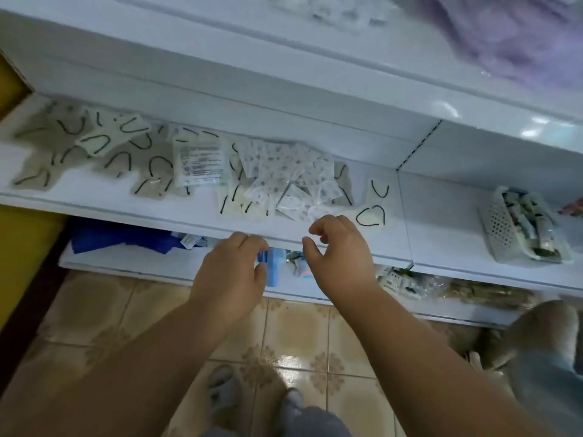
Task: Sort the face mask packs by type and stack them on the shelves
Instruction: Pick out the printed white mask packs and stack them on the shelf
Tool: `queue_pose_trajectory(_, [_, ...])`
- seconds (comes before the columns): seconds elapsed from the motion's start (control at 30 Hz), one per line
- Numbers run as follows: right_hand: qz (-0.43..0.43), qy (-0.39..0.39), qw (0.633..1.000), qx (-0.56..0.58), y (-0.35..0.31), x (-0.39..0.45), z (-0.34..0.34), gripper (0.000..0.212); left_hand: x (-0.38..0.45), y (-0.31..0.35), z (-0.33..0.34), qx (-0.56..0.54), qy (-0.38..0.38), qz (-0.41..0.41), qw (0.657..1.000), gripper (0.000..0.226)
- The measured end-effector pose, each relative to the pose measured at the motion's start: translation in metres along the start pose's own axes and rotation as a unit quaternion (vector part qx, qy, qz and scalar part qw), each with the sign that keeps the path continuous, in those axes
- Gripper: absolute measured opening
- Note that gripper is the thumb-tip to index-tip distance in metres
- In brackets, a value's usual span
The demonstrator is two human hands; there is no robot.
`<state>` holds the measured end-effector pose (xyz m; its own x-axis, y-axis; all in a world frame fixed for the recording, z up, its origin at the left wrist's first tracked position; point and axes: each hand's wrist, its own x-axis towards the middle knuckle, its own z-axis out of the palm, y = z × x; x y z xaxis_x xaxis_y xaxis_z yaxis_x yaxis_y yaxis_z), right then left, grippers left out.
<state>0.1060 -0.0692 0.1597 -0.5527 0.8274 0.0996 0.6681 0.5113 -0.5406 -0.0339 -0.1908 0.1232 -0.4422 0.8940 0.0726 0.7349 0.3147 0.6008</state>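
Both hands, left (233,266) and right (339,247), empty with fingers loosely curled, before shelf (195,212) of loose mask packs (284,178); perforated basket (501,228) of packets rightward.

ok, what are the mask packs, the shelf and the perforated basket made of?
Mask packs: likely thin clear plastic film, glossy and crinkled, contents showing through.
Shelf: probably white painted metal, smooth, with glare spots; can't confirm.
Perforated basket: looks like moulded pale plastic, matte, with regular holes.
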Motion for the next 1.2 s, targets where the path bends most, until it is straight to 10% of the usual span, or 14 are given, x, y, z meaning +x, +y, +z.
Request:
queue_pose_trajectory(0.33, [0.040, -0.157, 0.985, -0.058, 0.125, 0.102, 0.095, 0.033, 0.071, -0.010, 0.106, 0.029, -0.052, -0.076, 0.995, 0.031])
queue_pose_trajectory(0.47, [-0.013, -0.250, 0.956, -0.150, 0.154, 0.135, 0.137, 0.052, 0.092, -0.017, 0.140, -0.060, -0.064, -0.225, 0.970, 0.028])
queue_pose_trajectory(0.67, [-0.069, -0.191, 0.949, -0.242, 0.170, 0.142, 0.166, 0.038, 0.125, -0.017, 0.170, -0.304, -0.048, -0.411, 0.858, 0.027])
queue_pose_trajectory(0.8, [-0.066, -0.161, 0.964, -0.199, 0.174, 0.143, 0.169, 0.025, 0.141, -0.017, 0.172, -0.542, -0.048, -0.462, 0.700, 0.020])
queue_pose_trajectory(1.0, [-0.153, -0.107, 0.979, 0.079, 0.157, 0.125, 0.163, 0.013, 0.156, -0.018, 0.176, -0.588, 0.035, -0.464, 0.661, 0.023])
queue_pose_trajectory(1.2, [-0.014, -0.134, 0.982, -0.131, 0.165, 0.161, 0.155, 0.037, 0.167, -0.033, 0.166, -0.515, 0.075, -0.476, 0.709, 0.013])
